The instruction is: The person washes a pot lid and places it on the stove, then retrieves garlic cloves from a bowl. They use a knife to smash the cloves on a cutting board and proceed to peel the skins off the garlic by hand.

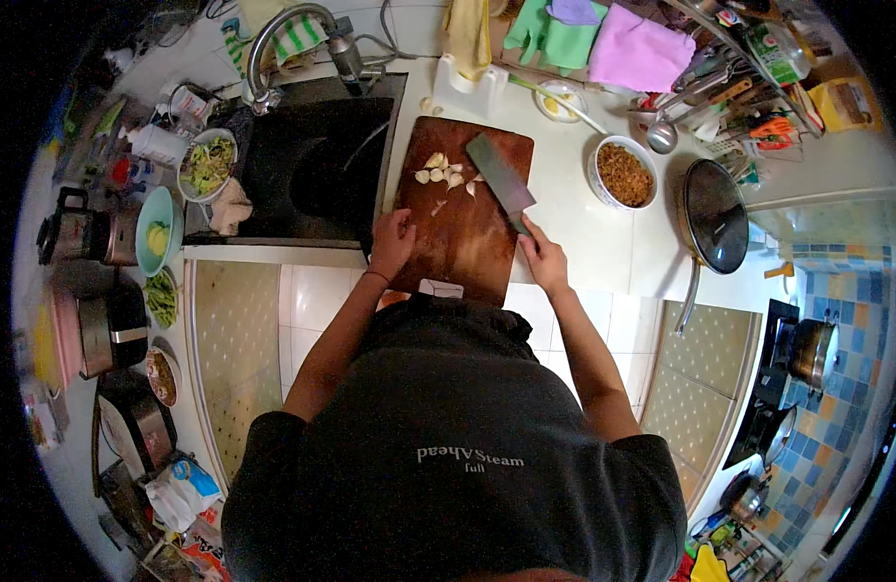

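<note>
A wooden chopping board (462,247) lies on the counter in front of me. Several garlic cloves (437,174) sit near its far end, and a few bits of garlic or skin (438,209) lie closer to me. My right hand (544,254) holds the handle of a cleaver (500,173), whose wide blade slants across the board's right side, beside the cloves. My left hand (395,244) is at the board's left edge with its fingers curled; nothing can be seen in it, though its palm is hidden.
Left of the board is a dark sink (317,167) with a curved faucet (258,58). To the right stand a bowl of brown minced food (624,174), a small plate (560,102) and a lidded pan (715,216). Bowls and appliances line the left counter.
</note>
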Demonstrator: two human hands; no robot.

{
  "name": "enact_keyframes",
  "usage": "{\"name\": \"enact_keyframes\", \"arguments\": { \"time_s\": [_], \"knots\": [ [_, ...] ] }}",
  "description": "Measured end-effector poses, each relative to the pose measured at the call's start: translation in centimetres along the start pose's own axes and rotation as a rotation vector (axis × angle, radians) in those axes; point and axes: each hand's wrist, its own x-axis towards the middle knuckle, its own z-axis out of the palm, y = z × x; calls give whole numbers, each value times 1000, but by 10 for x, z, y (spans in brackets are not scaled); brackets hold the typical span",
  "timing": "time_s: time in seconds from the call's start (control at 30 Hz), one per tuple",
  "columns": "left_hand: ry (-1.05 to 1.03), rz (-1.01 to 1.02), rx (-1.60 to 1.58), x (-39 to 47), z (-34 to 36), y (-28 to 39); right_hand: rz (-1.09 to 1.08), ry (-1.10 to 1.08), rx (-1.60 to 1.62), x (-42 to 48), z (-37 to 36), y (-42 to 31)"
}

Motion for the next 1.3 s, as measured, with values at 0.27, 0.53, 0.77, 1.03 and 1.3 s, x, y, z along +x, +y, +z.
{"name": "enact_keyframes", "arguments": {
  "time_s": [0.27, 0.53, 0.77, 1.03, 1.3],
  "knots": [
    [-71, -94, -146, 0, -12, 4, -142, 92, -123, -6, 17, 15],
    [5, 18, -157, 3, -16, 9, -285, 0, 154, -31, 4, -1],
    [-31, -30, -288, 4, -10, 2, -357, -233, -120, -32, 34, -7],
    [-92, -81, -365, 2, -29, -4, -390, 2, 63, 20, 41, -29],
    [-85, 8, -350, -2, -43, -53, -366, -38, 264, 30, 63, -99]
  ]
}}
